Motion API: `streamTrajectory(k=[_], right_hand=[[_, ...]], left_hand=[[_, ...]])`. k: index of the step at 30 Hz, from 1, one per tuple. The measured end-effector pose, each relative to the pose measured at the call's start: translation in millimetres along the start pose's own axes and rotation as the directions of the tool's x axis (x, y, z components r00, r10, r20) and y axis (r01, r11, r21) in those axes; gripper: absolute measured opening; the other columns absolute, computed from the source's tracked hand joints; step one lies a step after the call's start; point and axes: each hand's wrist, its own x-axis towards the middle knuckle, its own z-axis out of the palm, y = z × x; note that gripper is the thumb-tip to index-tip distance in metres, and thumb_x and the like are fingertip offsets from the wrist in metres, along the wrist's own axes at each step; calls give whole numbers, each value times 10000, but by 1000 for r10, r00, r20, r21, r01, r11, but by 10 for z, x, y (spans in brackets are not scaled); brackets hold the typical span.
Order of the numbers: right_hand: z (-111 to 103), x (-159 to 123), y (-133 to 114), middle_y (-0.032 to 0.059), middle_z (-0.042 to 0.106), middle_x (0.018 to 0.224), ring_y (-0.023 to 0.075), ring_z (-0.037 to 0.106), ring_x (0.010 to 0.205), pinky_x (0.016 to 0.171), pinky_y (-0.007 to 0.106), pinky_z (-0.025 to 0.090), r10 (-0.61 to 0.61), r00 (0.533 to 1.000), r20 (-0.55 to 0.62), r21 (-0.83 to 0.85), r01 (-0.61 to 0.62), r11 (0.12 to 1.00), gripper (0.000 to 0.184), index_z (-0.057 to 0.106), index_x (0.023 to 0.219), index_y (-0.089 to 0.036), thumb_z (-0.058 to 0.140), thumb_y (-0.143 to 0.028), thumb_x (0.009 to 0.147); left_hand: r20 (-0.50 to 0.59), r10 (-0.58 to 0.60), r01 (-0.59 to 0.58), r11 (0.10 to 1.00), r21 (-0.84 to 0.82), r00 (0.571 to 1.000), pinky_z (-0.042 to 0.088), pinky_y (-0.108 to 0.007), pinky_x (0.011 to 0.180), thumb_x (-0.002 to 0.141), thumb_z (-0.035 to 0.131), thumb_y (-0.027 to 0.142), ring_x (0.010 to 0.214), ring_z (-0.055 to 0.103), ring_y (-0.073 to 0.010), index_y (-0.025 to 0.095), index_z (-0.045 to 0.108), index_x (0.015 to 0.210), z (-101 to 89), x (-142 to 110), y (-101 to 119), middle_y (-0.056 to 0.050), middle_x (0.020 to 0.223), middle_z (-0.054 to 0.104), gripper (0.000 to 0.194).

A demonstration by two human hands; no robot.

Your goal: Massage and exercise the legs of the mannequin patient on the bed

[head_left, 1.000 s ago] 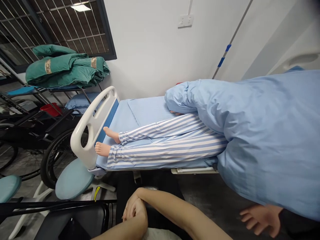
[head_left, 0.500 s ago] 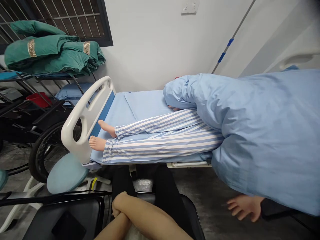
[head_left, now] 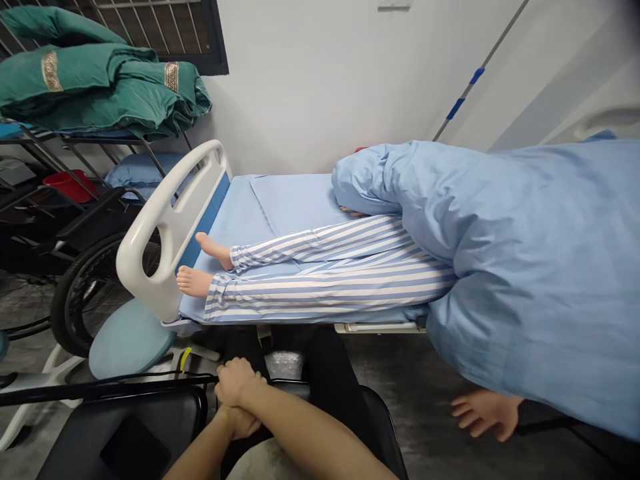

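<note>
My right hand (head_left: 234, 381) lies crossed over my left hand (head_left: 243, 422) above my lap. Its fingers are curled around my left wrist. The left hand's fingers are mostly hidden under the right forearm. Beyond my knees, a patient mannequin (head_left: 195, 281) lies on a bed with a light blue sheet (head_left: 290, 200). Blue-and-white striped trousers (head_left: 320, 293) cover its legs, and its feet are bare. A puffed light blue cover (head_left: 540, 267) hides its upper body. From under that cover hangs a bare hand (head_left: 487, 413) with spread fingers, separate from mine.
The white bed end board (head_left: 130, 247) stands at left, beside a round pale blue stool (head_left: 131, 340) and a wheelchair wheel (head_left: 80, 293). Green padded bedding (head_left: 110, 93) is piled behind. A black chair seat (head_left: 120, 433) holds a dark flat object. A pole (head_left: 467, 87) leans on the wall.
My crossed hands have shifted up slightly, and the back of my right hand shows more. The view has tilted down a little. The mannequin keeps its pose.
</note>
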Motion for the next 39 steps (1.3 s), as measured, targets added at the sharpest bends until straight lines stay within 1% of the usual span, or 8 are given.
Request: streamTrajectory(k=[3, 5, 8, 10, 14, 18, 20, 39], right_hand=[[-16, -269, 366, 129, 610, 1011, 264, 521, 992, 853, 452, 404, -56, 973, -226, -40, 48, 998, 342, 597, 1015, -152, 417, -357, 809], [16, -513, 636, 131, 564, 1113, 266, 452, 1090, 932, 456, 339, -39, 952, -303, -65, 20, 998, 366, 552, 1096, -153, 424, -340, 809], [141, -919, 1024, 138, 411, 1328, 305, 289, 1250, 1024, 482, 206, 153, 932, -328, -62, -183, 981, 499, 466, 1234, -156, 491, -305, 758], [263, -1185, 1256, 132, 295, 1415, 338, 188, 1301, 1035, 517, 135, 338, 886, -318, -58, -374, 926, 576, 426, 1285, -172, 519, -285, 728], [532, -1577, 1569, 123, 147, 1471, 414, 98, 1308, 969, 598, 160, 640, 706, -303, -55, -683, 728, 683, 318, 1366, -212, 519, -318, 722], [721, -1671, 1641, 162, 131, 1456, 446, 215, 1247, 826, 565, 336, 836, 481, -263, 75, -854, 515, 778, 159, 1418, -195, 463, -437, 744], [760, -1650, 1631, 170, 169, 1439, 434, 257, 1224, 796, 531, 365, 861, 437, -260, 114, -871, 477, 789, 143, 1420, -182, 450, -449, 744], [758, -1513, 1654, 209, 338, 1325, 363, 385, 1133, 904, 461, 287, 802, 438, -406, 131, -841, 525, 743, 273, 1356, -90, 455, -427, 719]], left_hand=[[80, -40, 46, 996, -76, 996, 178, -446, 1054, 813, 350, 415, 1260, 345, -297, 224, 472, 1281, -161, -13, -51, -98, 1344, 452, 520], [-7, -312, 311, 950, -37, 950, 153, -504, 1041, 792, 382, 444, 1303, 243, -340, 201, 420, 1319, -182, 21, -18, -136, 1410, 343, 581], [-32, -748, 746, 663, -64, 663, 267, -564, 931, 790, 364, 504, 1257, 273, -400, 151, 318, 1369, -62, 82, 144, -216, 1393, 310, 679], [27, -846, 839, 523, -151, 533, 345, -534, 858, 795, 333, 531, 1211, 330, -393, 129, 234, 1394, 40, 124, 266, -232, 1355, 335, 729], [110, -902, 863, 357, -358, 418, 380, -508, 820, 782, 252, 614, 1143, 395, -373, 117, 163, 1403, 98, 253, 371, -235, 1311, 359, 800], [207, -945, 890, 143, -433, 253, 356, -568, 802, 728, 161, 719, 1090, 422, -409, 131, 245, 1373, 43, 426, 312, -235, 1248, 412, 876], [214, -956, 900, 94, -426, 201, 350, -572, 794, 724, 155, 724, 1052, 448, -412, 138, 282, 1354, 41, 482, 290, -226, 1212, 443, 869], [-94, -971, 937, 238, -257, 221, 361, -407, 729, 750, 294, 648, 878, 529, -326, 77, 353, 1292, -32, 543, 373, -207, 992, 552, 790]])
